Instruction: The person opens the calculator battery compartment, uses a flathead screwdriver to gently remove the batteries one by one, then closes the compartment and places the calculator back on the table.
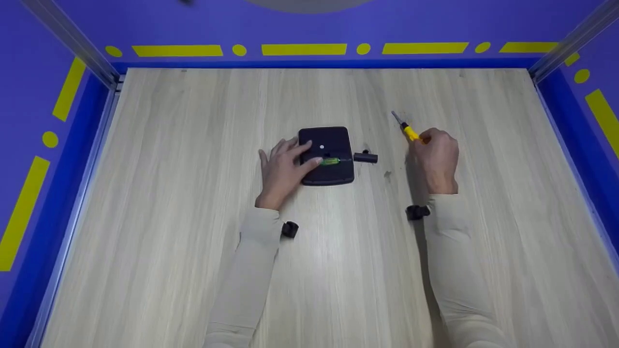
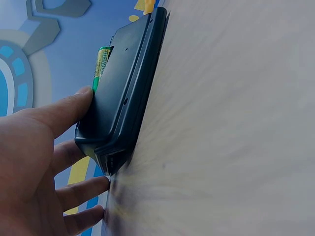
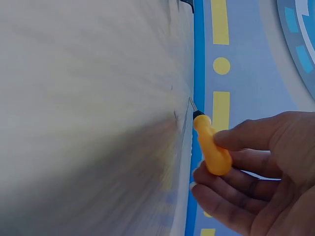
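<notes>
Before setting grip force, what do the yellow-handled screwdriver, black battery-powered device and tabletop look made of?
Yellow-handled screwdriver: probably smooth plastic handle, evenly colored; shaft likely metal, from its grey sheen.
Black battery-powered device: likely hard satin plastic, judging by crisp edges and soft sheen.
Tabletop: pale streaked grain suggests smooth wood or laminate; unclear which.

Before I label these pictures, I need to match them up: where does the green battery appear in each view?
Head: the green battery is near the center, on the black device, by the left hand.
Left wrist: upper half, left of center, projecting from the device's face.
Right wrist: not in it.
Shared landmark: the wall with yellow marks.
</notes>
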The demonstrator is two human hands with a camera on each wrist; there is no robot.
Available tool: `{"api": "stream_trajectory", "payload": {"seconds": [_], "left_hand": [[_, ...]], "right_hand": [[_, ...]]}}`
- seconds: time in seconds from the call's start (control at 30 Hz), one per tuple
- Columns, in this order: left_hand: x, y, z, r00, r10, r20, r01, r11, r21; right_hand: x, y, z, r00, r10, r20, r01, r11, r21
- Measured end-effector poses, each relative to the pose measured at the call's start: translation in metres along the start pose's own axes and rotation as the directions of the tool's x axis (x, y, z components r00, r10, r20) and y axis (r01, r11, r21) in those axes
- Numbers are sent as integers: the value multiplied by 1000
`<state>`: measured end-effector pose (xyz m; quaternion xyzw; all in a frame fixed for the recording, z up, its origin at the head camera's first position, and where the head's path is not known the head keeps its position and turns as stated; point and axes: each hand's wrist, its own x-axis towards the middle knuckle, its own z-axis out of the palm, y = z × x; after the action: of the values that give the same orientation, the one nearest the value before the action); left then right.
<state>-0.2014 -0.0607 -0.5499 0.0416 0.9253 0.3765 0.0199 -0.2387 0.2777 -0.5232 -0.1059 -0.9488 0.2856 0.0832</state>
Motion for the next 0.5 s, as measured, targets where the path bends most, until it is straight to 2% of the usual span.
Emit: {"api": "stream_trajectory", "payload": {"seconds": [0.5], "left_hand": [[0, 1, 0, 1000, -3, 7, 3, 1000, 3]], "right_hand": [[-2, 2, 1, 996, 12, 87, -14, 1000, 18]]}}
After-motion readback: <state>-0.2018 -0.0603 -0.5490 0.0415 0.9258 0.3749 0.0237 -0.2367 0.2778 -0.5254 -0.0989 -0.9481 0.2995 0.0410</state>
